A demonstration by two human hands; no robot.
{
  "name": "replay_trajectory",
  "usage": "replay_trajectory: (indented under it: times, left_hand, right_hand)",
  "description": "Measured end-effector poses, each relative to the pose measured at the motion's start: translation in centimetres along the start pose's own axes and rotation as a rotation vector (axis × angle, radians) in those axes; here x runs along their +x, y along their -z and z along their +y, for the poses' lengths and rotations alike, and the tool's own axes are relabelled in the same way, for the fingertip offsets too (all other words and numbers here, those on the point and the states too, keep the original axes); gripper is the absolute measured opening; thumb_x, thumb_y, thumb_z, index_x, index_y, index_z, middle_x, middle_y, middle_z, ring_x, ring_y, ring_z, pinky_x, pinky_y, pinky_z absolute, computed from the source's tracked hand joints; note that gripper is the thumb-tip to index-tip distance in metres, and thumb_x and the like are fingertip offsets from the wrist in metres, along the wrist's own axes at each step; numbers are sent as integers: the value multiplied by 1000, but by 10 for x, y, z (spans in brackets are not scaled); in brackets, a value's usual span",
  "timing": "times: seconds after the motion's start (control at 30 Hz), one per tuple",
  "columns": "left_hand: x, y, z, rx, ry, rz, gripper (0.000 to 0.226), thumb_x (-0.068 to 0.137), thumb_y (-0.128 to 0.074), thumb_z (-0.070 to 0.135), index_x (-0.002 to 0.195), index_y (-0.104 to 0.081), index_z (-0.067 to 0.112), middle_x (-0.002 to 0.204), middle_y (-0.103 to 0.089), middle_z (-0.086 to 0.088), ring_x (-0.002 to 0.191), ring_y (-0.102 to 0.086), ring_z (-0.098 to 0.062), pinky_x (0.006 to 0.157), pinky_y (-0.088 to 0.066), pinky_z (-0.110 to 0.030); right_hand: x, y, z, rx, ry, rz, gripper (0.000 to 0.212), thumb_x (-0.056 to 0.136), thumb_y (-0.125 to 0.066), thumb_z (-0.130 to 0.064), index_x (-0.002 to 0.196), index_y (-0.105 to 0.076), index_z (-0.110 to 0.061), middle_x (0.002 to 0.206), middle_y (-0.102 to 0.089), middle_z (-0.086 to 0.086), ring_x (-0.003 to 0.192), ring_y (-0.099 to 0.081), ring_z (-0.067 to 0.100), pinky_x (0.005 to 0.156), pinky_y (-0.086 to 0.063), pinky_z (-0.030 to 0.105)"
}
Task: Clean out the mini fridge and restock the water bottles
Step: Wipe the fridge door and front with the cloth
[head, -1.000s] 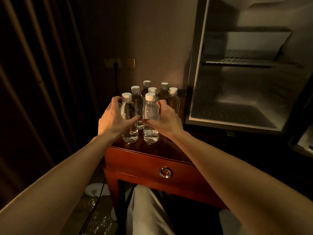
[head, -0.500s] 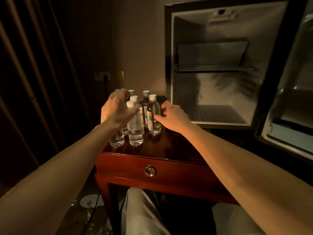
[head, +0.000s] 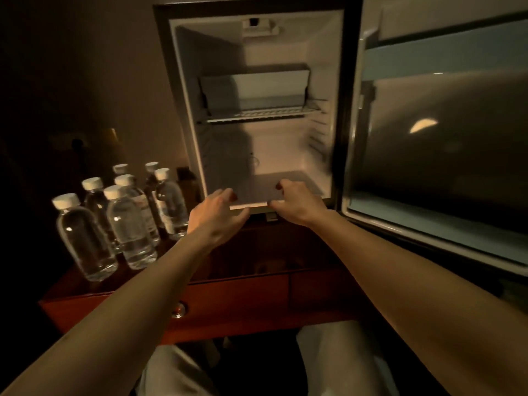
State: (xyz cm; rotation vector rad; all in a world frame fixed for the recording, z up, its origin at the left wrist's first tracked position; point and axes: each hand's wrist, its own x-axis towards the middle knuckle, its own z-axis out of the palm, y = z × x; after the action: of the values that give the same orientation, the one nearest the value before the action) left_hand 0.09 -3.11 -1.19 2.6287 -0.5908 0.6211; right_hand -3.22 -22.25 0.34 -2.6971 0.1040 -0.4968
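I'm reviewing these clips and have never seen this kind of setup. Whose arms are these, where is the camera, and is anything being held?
No machine here: a person wears a camera on the head, looking forward and down, so the two bare arms are their own. The left hand and right hand reach to the front edge of the open mini fridge, fingers relaxed, holding nothing. Its inside looks empty apart from a wire shelf. The fridge door stands open at right. At left, capped water bottles stand together on a wooden table with a drawer.
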Motion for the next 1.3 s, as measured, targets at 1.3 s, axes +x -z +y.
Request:
replay_trajectory:
  times: [1.3]
  left_hand:
    - [-53,-50,294,-345,-975,-19,42,90,-62,42,122,-51,18,118,-56,-2,104,-55,-19,79,-42,-29]
  right_hand:
    - [-245,179,151,-227,-660,610,31,89,-68,-26,115,-57,-16,115,-58,5,103,-58,22,82,-51,34]
